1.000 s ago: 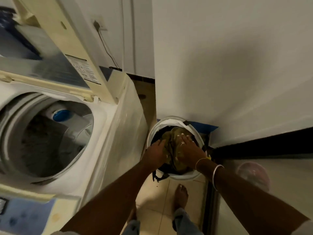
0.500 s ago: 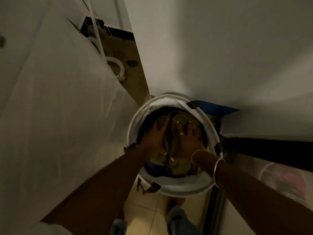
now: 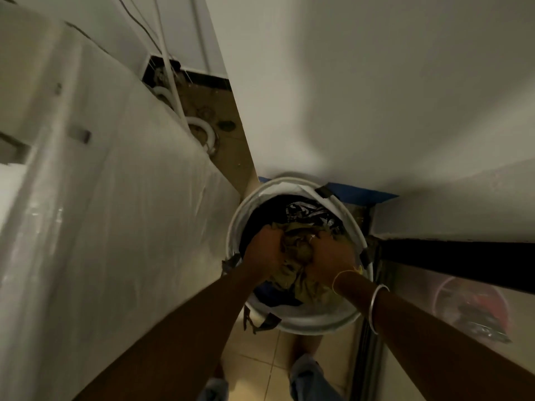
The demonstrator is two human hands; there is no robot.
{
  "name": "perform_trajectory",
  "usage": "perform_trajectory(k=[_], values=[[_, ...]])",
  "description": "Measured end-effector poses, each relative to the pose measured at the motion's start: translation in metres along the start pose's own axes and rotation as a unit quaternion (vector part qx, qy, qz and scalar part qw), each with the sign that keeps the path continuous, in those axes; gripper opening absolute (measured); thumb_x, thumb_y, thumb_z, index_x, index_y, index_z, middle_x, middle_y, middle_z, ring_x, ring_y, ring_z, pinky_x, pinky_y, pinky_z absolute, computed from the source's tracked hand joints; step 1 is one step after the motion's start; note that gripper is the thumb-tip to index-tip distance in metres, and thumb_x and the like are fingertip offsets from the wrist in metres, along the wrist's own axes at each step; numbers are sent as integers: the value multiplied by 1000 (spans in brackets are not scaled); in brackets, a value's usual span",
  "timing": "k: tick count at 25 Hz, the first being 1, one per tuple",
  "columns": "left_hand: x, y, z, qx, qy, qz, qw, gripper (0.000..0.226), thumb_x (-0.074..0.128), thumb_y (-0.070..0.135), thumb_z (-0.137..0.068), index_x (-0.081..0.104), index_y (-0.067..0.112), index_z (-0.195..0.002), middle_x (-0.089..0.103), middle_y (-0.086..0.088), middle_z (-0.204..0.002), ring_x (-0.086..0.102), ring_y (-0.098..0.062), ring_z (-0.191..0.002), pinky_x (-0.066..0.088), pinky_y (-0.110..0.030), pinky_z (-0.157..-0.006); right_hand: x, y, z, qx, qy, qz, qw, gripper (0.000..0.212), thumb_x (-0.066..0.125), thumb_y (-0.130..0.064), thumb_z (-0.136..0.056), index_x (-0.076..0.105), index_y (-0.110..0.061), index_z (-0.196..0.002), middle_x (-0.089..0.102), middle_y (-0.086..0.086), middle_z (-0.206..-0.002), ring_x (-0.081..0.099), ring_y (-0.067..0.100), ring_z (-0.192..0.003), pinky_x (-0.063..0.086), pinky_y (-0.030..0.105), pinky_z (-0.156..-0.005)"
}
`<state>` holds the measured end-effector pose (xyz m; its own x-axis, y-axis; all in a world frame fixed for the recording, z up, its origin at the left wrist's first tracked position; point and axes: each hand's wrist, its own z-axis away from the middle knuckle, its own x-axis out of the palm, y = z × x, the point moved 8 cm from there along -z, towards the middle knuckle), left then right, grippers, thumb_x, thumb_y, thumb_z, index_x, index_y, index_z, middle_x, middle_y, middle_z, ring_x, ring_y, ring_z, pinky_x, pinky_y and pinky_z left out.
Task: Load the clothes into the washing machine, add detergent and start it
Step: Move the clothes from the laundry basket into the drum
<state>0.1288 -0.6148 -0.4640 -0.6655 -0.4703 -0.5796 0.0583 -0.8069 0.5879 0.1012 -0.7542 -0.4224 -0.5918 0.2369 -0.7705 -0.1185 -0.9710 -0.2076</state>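
The left hand (image 3: 265, 250) and right hand (image 3: 330, 256) clutch an olive cloth (image 3: 298, 246) in the basket (image 3: 318, 325); the washer (image 3: 115, 227) crowds their left, a wall (image 3: 376, 111) rises just beyond.

Clothes (image 3: 298, 246): now L grip (image 3: 265, 251), R grip (image 3: 330, 257).

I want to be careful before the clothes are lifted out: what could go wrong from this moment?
1. The left hand and the right hand both grip the olive garment. The patterned black cloth beside it may cling, come up and fall on the floor tiles.
2. No hand holds the white hamper, so it may lift or tip with the pull.
3. The hamper stands in a narrow gap beside the washing machine, so the bundle may catch on its side.
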Motion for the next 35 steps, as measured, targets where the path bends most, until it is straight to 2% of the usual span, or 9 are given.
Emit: perform_trajectory(k=[3, 6, 11, 14, 17, 19, 25, 29, 35], values=[[-75, 53, 49, 36, 57, -8, 998, 39, 47, 37, -86, 70, 8, -98, 69, -12, -100, 62, -29, -100, 43, -44, -104, -60, -25, 33, 11, 36, -64, 997, 50, 45, -56, -71, 59, -37, -115, 62, -6, -116, 65, 23, -95, 56, 40, -81], [-143, 89, 100, 55, 109, -19, 992, 14, 58, 20, -82, 68, 12, -87, 66, -6, -90, 60, -19, -86, 51, -38, -85, -119, -56, 69, 20, 65, -132, 989, 31, 50, -43, -71, 65, -32, -95, 66, -7, -90, 64, 19, -81, 54, 31, -70], [-248, 133, 202, 15, 150, -50, 987, 7, 57, 22, -78, 62, 19, -73, 61, 0, -76, 59, -16, -67, 51, -30, -63, -214, -132, 152, -14, 112, -155, 981, 28, 46, -41, -79, 67, -23, -81, 64, -5, -77, 59, 17, -72, 47, 27, -67], [-296, 147, 267, -2, 159, -19, 987, 16, 61, 21, -78, 60, 18, -62, 59, 2, -61, 58, -12, -56, 47, -27, -52, -256, -174, 205, -13, 95, -182, 979, 18, 55, -24, -87, 70, -16, -82, 63, -3, -76, 59, 16, -70, 40, 23, -62], [-344, 154, 324, 8, 186, -17, 982, 18, 61, 22, -80, 67, 12, -67, 59, 2, -60, 58, -12, -57, 45, -25, -55, -296, -219, 248, -21, 99, -202, 974, 11, 61, -19, -77, 70, -13, -72, 66, 5, -73, 61, 24, -73, 40, 24, -56], [-379, 150, 361, 0, 197, -20, 980, 22, 60, 27, -82, 68, 11, -70, 58, 2, -60, 58, -13, -59, 41, -21, -54, -319, -260, 272, -38, 102, -189, 976, 16, 60, -24, -70, 70, -12, -71, 68, 9, -78, 62, 27, -77, 49, 32, -64], [-482, 90, 443, -51, 195, -77, 976, 30, 57, 38, -85, 58, 13, -70, 63, -7, -78, 56, -19, -69, 47, -31, -64, -348, -405, 295, -126, 78, -183, 972, 34, 52, -27, -85, 68, -3, -104, 65, 12, -108, 60, 31, -97, 49, 41, -94], [-546, 27, 483, -96, 244, -90, 961, 25, 57, 36, -91, 60, 12, -87, 61, -6, -86, 58, -22, -81, 50, -35, -81, -343, -503, 293, -167, 49, -172, 970, 24, 62, -24, -81, 67, -1, -88, 60, 12, -87, 54, 27, -84, 44, 32, -74], [-598, -64, 494, -121, 314, -37, 941, 24, 61, 33, -83, 70, 11, -83, 68, -6, -80, 63, -21, -77, 55, -33, -78, -335, -593, 241, -188, 101, -181, 960, 18, 64, -22, -81, 70, -4, -82, 64, 8, -80, 59, 26, -79, 48, 34, -70]])
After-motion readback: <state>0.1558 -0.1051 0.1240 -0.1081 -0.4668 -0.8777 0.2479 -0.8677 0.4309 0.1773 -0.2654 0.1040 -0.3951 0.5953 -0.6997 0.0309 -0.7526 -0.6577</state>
